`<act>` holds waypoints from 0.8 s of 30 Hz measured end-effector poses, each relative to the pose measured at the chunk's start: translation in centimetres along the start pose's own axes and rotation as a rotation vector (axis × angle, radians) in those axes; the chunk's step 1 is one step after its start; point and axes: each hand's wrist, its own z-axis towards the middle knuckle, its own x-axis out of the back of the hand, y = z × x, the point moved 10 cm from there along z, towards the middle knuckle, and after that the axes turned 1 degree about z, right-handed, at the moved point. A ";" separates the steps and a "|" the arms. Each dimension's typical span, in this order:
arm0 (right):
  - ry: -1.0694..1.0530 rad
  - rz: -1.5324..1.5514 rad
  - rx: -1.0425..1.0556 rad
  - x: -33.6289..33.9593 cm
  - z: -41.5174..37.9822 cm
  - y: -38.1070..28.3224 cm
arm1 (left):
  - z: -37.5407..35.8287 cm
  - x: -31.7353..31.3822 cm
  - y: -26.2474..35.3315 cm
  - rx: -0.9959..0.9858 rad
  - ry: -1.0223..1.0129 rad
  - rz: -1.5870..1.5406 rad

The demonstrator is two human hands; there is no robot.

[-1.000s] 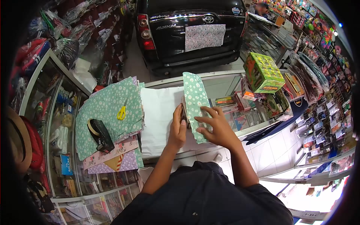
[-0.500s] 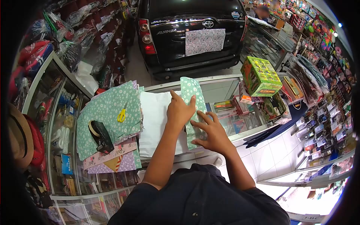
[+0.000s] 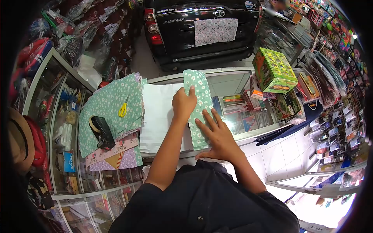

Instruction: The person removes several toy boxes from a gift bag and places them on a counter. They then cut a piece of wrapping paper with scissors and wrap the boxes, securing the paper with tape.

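Observation:
A sheet of green daisy-print wrapping paper [image 3: 199, 83] lies on the counter with its white underside [image 3: 157, 112] facing up at the left and a long green strip folded over at the right. My left hand [image 3: 184, 105] is at the inner edge of this strip, fingers curled and thumb resting on the print; the fingertips are partly hidden. Flat on the strip's lower right, my right hand [image 3: 219, 136] has its fingers spread. To the left, a black tape dispenser [image 3: 101, 133] and yellow scissors [image 3: 123, 110] sit on a stack of patterned paper [image 3: 103, 103].
The sheets rest on a glass display counter [image 3: 233, 87] with boxed goods inside. A green-yellow carton [image 3: 275, 70] stands at its right. Beyond it is a parked black car [image 3: 202, 39]. Glass cabinets [image 3: 64, 101] line the left, and a person [image 3: 279, 6] is at the far right.
My left hand has drawn its outstretched index finger in and sits along the fold's inner edge. My right hand has flattened and shifted slightly down the strip. The camera view has tilted a little.

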 end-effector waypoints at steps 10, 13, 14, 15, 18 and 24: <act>0.109 0.026 0.059 -3.1 -2.2 0.7 | 0.3 -1.0 -1.8 0.066 -0.024 -0.196; 0.113 0.030 0.044 -2.7 -2.3 0.3 | 0.4 -1.3 -1.7 0.006 -0.002 -0.341; 0.084 0.005 0.035 -2.7 -2.2 0.1 | 0.6 -1.8 -2.0 0.007 -0.036 -0.386; 0.056 -0.020 0.025 -2.8 -2.1 0.0 | 0.8 -2.2 -2.0 0.007 -0.070 -0.433; -0.015 -0.059 0.054 -3.3 -2.3 -0.4 | 1.0 -4.0 -3.2 0.124 -0.204 -0.685; -0.061 -0.172 0.056 -3.7 -2.2 -0.5 | 1.6 -5.5 -4.1 0.158 -0.297 -0.808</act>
